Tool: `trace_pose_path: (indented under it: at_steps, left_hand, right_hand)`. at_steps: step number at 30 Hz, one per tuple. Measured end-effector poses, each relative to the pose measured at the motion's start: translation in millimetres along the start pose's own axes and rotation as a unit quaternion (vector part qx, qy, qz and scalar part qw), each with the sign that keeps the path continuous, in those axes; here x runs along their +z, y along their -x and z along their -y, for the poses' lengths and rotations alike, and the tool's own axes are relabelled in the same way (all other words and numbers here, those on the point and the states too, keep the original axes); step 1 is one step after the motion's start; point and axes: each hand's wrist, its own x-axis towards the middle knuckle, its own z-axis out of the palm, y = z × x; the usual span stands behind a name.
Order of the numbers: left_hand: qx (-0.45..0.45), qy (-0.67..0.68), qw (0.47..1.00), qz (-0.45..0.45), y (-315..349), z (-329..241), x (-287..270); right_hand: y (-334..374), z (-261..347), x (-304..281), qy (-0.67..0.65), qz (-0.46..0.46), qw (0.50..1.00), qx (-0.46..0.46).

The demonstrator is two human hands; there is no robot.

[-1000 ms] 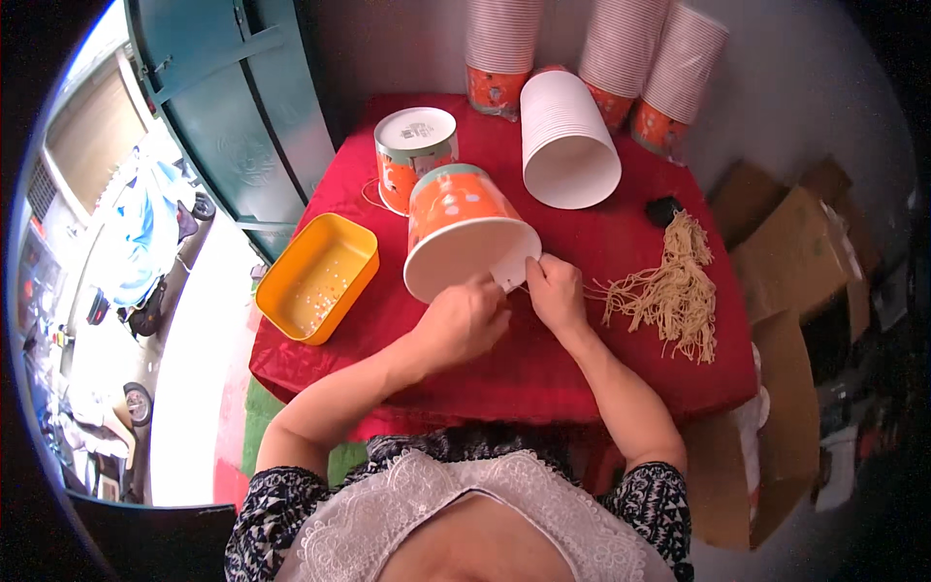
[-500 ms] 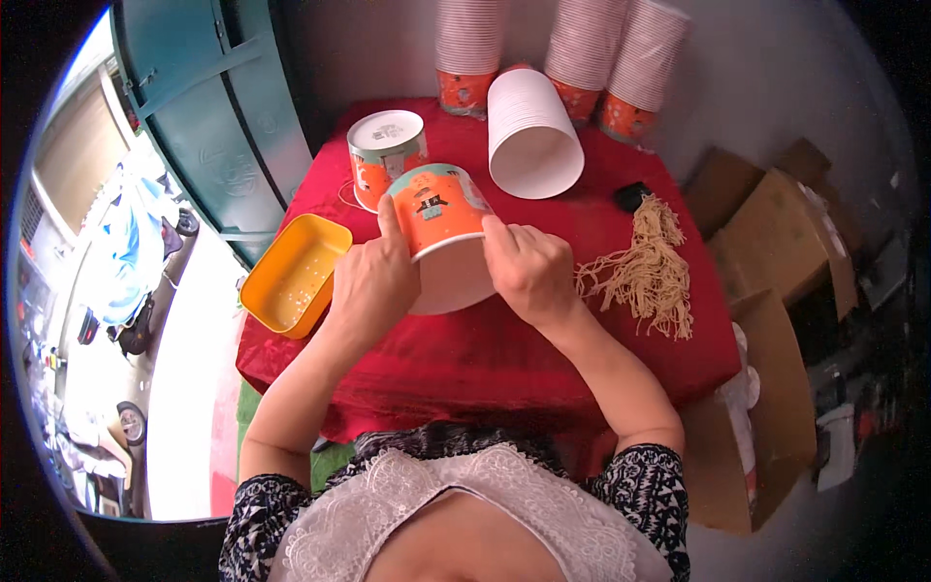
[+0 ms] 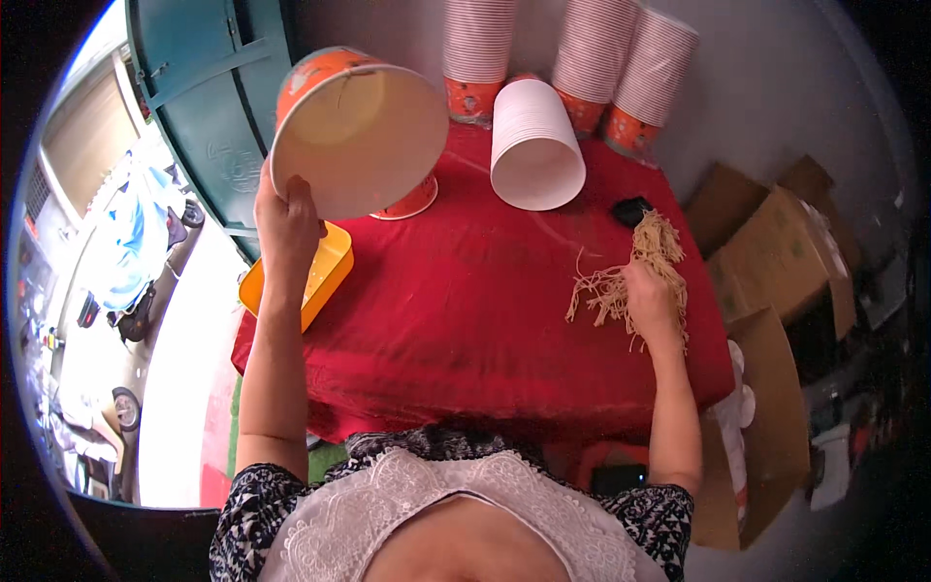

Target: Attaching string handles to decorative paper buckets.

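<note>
At the upper left, my left hand (image 3: pixel 286 215) grips a paper bucket (image 3: pixel 361 136) by its rim, thumb on the white inside and fingers behind. The bucket is raised and tilted, its wide mouth facing me, its outside orange; a short string-like line shows inside near the top. On the right side of the table, my right hand (image 3: pixel 652 303) is closed on strands of a bundle of beige cords (image 3: pixel 659 241); its fingertips are partly hidden among them. Behind the raised bucket, another orange bucket (image 3: pixel 415 202) stands upside down, mostly covered from view.
A yellow plastic tray (image 3: pixel 335 276) with small white bits sits at the table's left edge. White nested buckets (image 3: pixel 531 141) lie on the red tablecloth (image 3: pixel 475 320). Tall bucket stacks (image 3: pixel 480 48) stand behind. A black object (image 3: pixel 630 210) lies beside the cords; cardboard boxes (image 3: pixel 776 252) are at right.
My left hand has lifted the bucket up and left, turning its mouth toward me. My right hand has let go of the bucket and moved right onto the cords.
</note>
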Motion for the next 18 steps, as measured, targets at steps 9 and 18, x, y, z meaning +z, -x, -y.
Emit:
trace_pose_path:
  at_steps: [9,18]
  left_hand:
    - [0.038,-0.129,0.986,0.101,24.8,13.9,26.5]
    - [0.140,-0.086,0.982,0.093,42.6,8.8,46.3]
  right_hand:
    - [-3.5,27.1,-7.9,-0.151,-0.064,0.986,-0.022]
    - [-25.5,130.6,24.9,-0.575,0.176,0.793,0.100]
